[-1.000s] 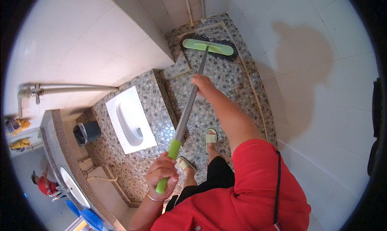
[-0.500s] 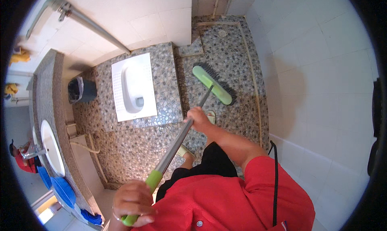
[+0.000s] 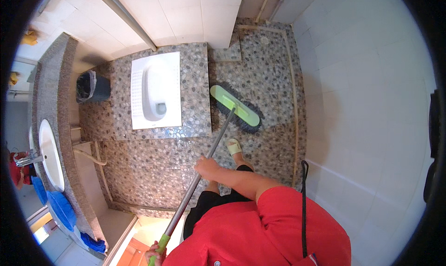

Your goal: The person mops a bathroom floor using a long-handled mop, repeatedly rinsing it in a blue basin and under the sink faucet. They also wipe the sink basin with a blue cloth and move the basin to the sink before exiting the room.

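Observation:
A long-handled floor brush (image 3: pixel 237 109) with a green head and dark bristles rests on the pebble-patterned floor, beside the step of the squat toilet. Its grey pole slants down to the lower left, toward me. Partway along that pole my right hand (image 3: pixel 207 168) is closed around it. At the lower edge my left hand (image 3: pixel 155 254) grips the green end of the handle; part of this hand is cut off by my red shirt and the picture's edge. The white squat toilet (image 3: pixel 162 105) lies left of the brush head, set in the raised step.
A dark waste bin (image 3: pixel 99 90) with a liner stands left of the toilet. Along the left runs a stone counter (image 3: pixel 55 103) with a white washbasin (image 3: pixel 50 150) and a blue basin (image 3: pixel 62 210). White tiled wall (image 3: pixel 362 126) bounds the right. A floor drain (image 3: pixel 265 40) lies at the back.
The brush head has shifted left and nearer to me. Both hands have moved with the pole, the left one lower toward the picture's edge. The view has shifted, and a doorway shows at the bottom.

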Available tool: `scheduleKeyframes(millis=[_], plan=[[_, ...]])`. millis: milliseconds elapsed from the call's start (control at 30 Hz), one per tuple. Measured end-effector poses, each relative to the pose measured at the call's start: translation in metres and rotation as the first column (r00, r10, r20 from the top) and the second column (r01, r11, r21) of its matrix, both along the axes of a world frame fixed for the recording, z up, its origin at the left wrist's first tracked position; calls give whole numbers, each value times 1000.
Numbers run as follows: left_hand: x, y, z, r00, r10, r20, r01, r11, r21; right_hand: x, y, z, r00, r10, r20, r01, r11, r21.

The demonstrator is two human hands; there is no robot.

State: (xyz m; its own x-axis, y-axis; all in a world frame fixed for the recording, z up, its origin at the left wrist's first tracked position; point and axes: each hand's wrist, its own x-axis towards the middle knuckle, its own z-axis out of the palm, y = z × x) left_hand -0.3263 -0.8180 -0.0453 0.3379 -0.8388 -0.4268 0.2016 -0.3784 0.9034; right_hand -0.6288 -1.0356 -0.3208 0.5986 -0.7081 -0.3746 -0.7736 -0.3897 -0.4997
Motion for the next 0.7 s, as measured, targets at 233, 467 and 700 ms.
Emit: scheduleKeyframes(millis=[233, 467, 700], plan=[[-119, -77, -73, 991, 15, -131, -10, 999, 35, -98, -92, -54, 962, -81, -261, 29, 980, -197], [-149, -153, -39, 981, -182, 59, 186, 981, -60, -129, -129, -41, 978, -186, -93, 184, 983, -28], [-77, -88, 30, 962, -216, 164, 217, 976, 14, -56, -33, 1, 979, -189, -80, 194, 978, 73]])
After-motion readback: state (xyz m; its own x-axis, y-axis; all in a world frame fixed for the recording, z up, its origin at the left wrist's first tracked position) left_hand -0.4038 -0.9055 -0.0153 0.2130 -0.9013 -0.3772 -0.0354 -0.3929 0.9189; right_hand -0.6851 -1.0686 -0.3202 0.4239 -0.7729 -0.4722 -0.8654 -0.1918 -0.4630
